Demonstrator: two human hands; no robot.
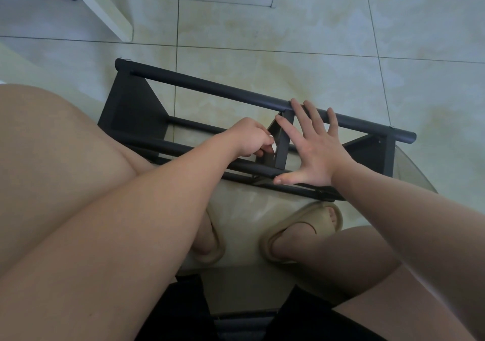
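The centre brace [284,141] of the black frame [131,104] stands on the tiled floor [328,51] just ahead of my feet, bridging the far rail [210,84] and the near rail [168,145]. The frame's long axis runs across me from far left to near right, and the brace crosses it, pointing away from me. My left hand [249,137] is the nearer one. It touches the brace's left side, fingers curled and pinching a small pale piece [273,147] against it; I cannot tell what that piece is. My right hand [312,146] lies flat on the other side, fingers spread, fingertips on the far rail and thumb on the near one. The frame is matt dark tubing with flat panels at each end. My sandals [296,225] sit below it.
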